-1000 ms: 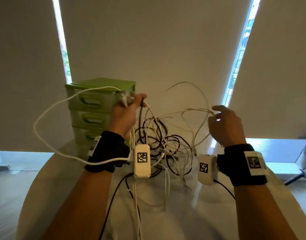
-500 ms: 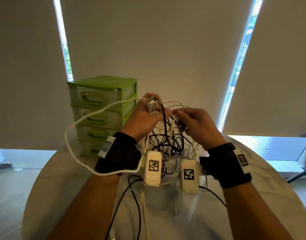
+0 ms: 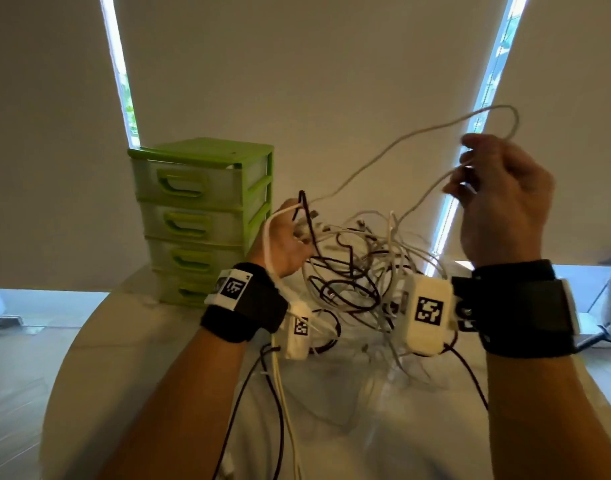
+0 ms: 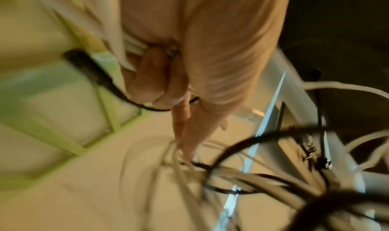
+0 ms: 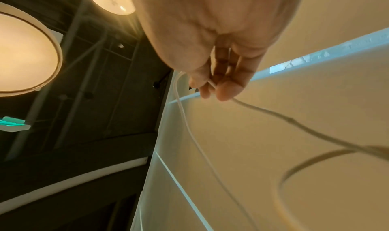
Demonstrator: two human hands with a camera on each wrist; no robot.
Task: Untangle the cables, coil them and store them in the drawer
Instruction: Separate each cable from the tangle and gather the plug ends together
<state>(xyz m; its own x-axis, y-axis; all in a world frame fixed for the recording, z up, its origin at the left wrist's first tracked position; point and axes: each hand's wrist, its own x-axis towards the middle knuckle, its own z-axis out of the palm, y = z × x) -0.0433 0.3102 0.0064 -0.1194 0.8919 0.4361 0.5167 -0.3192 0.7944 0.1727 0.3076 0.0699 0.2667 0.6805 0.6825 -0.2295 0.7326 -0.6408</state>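
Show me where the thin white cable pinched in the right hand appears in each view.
Head: thin white cable arcs from the tangle up to the right hand, upper right.
Left wrist: cannot tell; only blurred strands.
Right wrist: centre, pinched at the fingertips, trailing down and right.
Shared landmark: bright window strip.

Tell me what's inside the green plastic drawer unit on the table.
Nothing can be told: all four frosted drawers of the green plastic drawer unit are closed, hiding any contents. The tangled black and white cables are outside, held above the pale round table.
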